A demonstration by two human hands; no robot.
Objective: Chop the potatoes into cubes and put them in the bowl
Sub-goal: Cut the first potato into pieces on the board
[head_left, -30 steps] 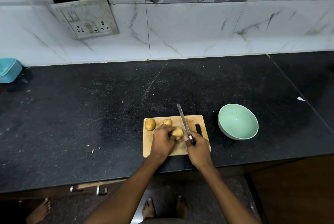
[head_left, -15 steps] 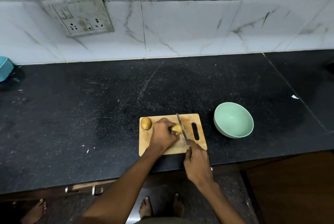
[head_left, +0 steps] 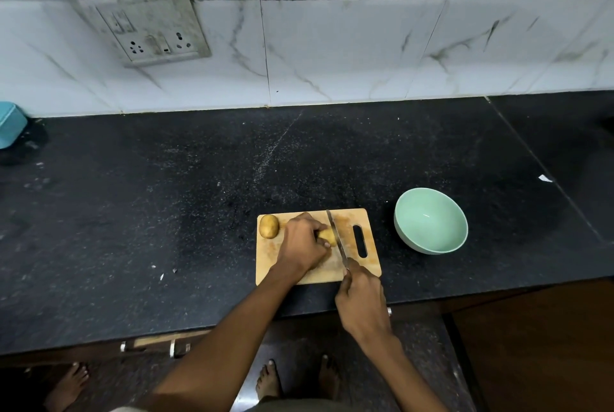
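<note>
A wooden cutting board (head_left: 362,263) lies near the front edge of the black counter. My left hand (head_left: 300,245) grips a yellow potato (head_left: 327,236) in the middle of the board. My right hand (head_left: 360,300) holds a knife (head_left: 336,235) by its handle, and the blade lies across the right end of that potato. A second whole potato (head_left: 268,226) sits at the board's far left corner. A third potato is hidden by my left hand. The pale green bowl (head_left: 430,219), to the right of the board, has nothing in it.
The black counter (head_left: 166,212) stretches wide to the left and behind the board, up to the white tiled wall with a socket plate (head_left: 146,26). A blue container (head_left: 10,124) sits at the far left. Another person's foot (head_left: 66,385) shows at bottom left.
My right hand has drawn back toward me, and the knife blade has come down from above the board onto the right end of the potato my left hand holds.
</note>
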